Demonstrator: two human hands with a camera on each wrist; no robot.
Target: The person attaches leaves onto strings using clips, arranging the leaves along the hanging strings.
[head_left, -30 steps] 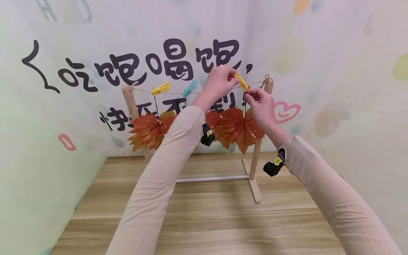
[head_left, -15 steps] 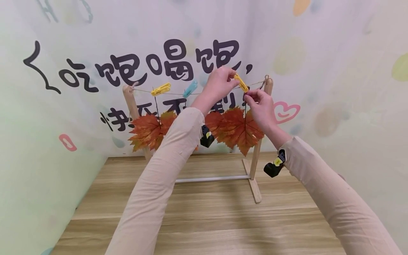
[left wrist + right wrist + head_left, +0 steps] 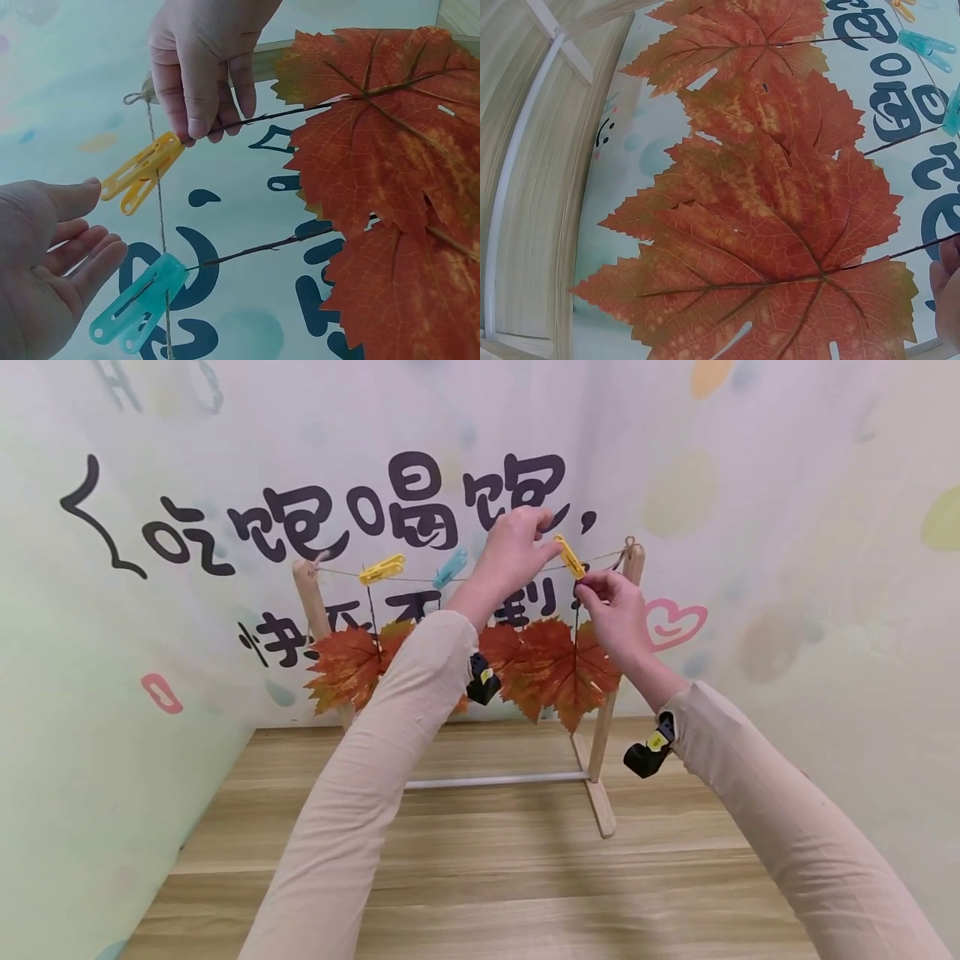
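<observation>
My right hand [image 3: 618, 610] pinches the dark stem [image 3: 274, 116] of an orange-red artificial maple leaf [image 3: 573, 668] between thumb and fingertips, right at the biting end of a yellow clothespin [image 3: 570, 558]. That clothespin sits on a thin twine line [image 3: 161, 217] near its right end. At the clothespin's handle end, my left hand [image 3: 517, 547] is opened out. In the left wrist view its thumb tip is right by one handle, with the other fingers apart from it. The right wrist view shows the leaf close up, overlapping others, with only part of my right hand [image 3: 949, 289] visible.
The twine runs between two wooden posts [image 3: 311, 597] of a stand on a wooden table [image 3: 487, 877]. A teal clothespin [image 3: 450, 568] and another yellow clothespin [image 3: 382, 569] hold further leaves farther left. A white rod [image 3: 495, 779] joins the stand's feet. A printed wall [image 3: 787, 485] is behind.
My left fingers have let go of the yellow clothespin and spread away from its handles, the hand shifting slightly left. My right hand stays at the stem.
</observation>
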